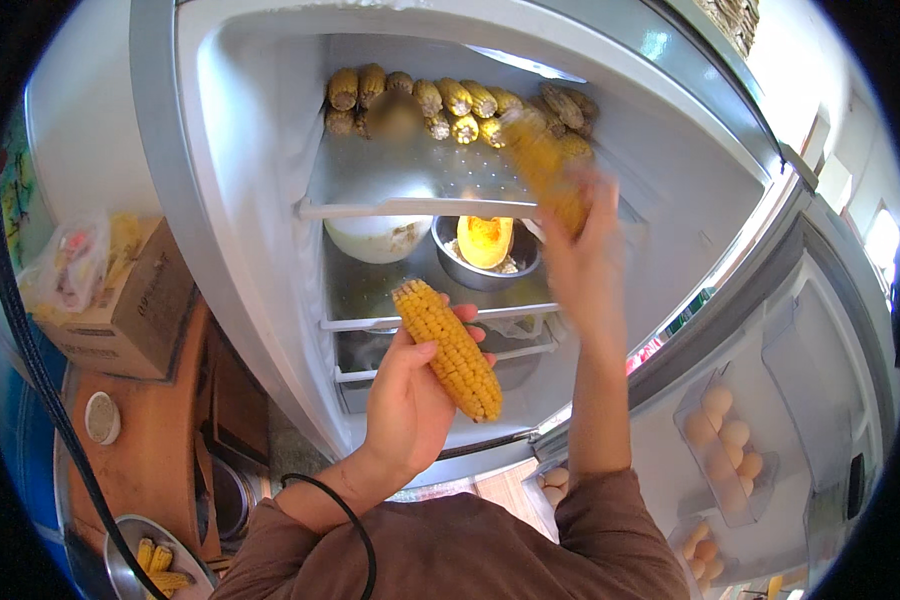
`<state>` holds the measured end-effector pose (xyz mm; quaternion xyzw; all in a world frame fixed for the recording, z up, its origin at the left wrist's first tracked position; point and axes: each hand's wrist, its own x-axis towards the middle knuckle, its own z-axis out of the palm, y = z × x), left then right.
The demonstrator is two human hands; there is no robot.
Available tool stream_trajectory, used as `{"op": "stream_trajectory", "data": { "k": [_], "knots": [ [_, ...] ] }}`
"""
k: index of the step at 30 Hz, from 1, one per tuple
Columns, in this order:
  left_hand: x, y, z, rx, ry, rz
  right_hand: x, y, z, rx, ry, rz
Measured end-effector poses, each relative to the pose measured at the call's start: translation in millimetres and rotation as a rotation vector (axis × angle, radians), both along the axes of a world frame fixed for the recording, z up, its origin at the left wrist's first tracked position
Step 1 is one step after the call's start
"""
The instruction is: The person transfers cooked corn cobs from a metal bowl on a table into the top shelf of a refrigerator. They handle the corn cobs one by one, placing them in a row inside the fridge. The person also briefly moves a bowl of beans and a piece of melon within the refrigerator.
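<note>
My left hand [416, 397] holds a yellow corn cob [450, 352] in front of the lower shelves of an open refrigerator [247, 195]. Blurred by motion, my right hand [589, 240] grips a second corn cob [544, 169] over the right part of the upper shelf. At the back of that glass shelf [390, 169], several corn cobs [461, 101] lie stacked in rows with their ends facing me. The cob in my right hand hides part of the right end of the stack.
Below sit a white rounded object [379, 240] and a metal bowl [487, 279] holding a cut pumpkin piece [485, 240]. Eggs [733, 433] fill racks on the open door [780, 360] at right. At left are a cardboard box [124, 322], a small cup [103, 418] and a basin [124, 551] with corn. A black cable [41, 382] crosses the view.
</note>
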<state>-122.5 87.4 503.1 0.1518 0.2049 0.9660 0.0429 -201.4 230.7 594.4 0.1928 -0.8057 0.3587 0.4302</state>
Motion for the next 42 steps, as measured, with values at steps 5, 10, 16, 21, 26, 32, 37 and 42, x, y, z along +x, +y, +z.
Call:
{"op": "stream_trajectory", "data": {
  "k": [5,10,16,21,26,32,37,42],
  "knots": [
    [1,-5,-11,-0.04,-0.024,-0.087,-163,47,38,0.288,0.224,-0.255],
    [3,-13,-11,-0.093,0.016,-0.065,-251,44,60,0.38,0.228,-0.384],
    [2,-24,4,-0.168,0.119,0.04,-261,27,72,0.954,-0.137,-0.565],
    [-2,-22,27,-0.198,0.191,0.131,-271,51,66,0.857,0.08,-0.223],
    [-8,-18,40,-0.181,0.216,0.16,-263,61,57,0.849,0.026,-0.418],
    [-37,-8,58,-0.103,0.24,0.119,-228,53,63,0.832,-0.008,-0.59],
    [-69,-24,66,-0.016,0.206,0.284,-51,4,19,0.182,0.121,-0.055],
    [-88,6,87,0.028,0.15,0.001,18,-20,-19,0.064,0.165,0.227]
  ]
}}
